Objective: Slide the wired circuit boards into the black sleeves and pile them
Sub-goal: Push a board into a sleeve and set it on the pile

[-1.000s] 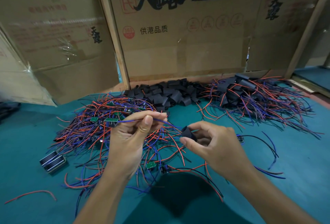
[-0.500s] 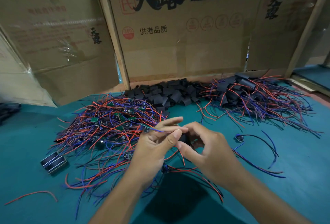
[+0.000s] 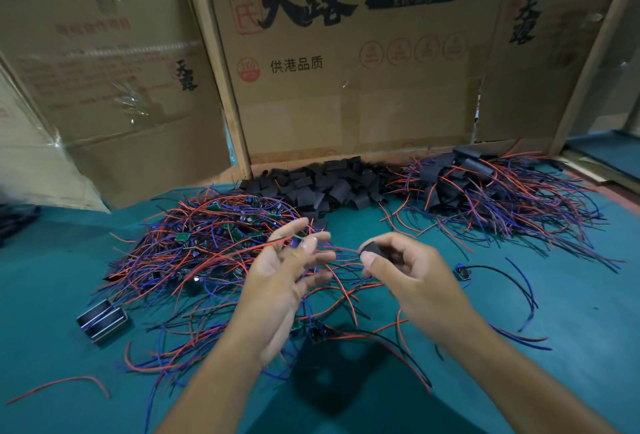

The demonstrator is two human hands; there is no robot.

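My right hand point(image 3: 412, 274) pinches a black sleeve point(image 3: 375, 248) between thumb and fingers above the green table point(image 3: 571, 312). Thin blue and red wires run from the sleeve's left end across my left hand point(image 3: 284, 281), whose fingers are spread and nearly straight, palm up. The board itself is hidden, so I cannot tell how far inside the sleeve it sits. A tangle of bare wired boards point(image 3: 214, 236) lies to the left. Empty black sleeves point(image 3: 329, 184) are heaped at the back middle. Sleeved boards point(image 3: 485, 188) are piled at the back right.
Cardboard panels point(image 3: 346, 87) wall off the back and left. A small metal part point(image 3: 102, 319) lies at the left. One loose board with black and blue wires point(image 3: 462, 272) sits right of my right hand. A stray red wire point(image 3: 69, 381) lies at the near left.
My hands met over the table, then drew apart. The left hand's fingers have gone from pinching the wires to spread, and the right hand has kept hold of the sleeve.
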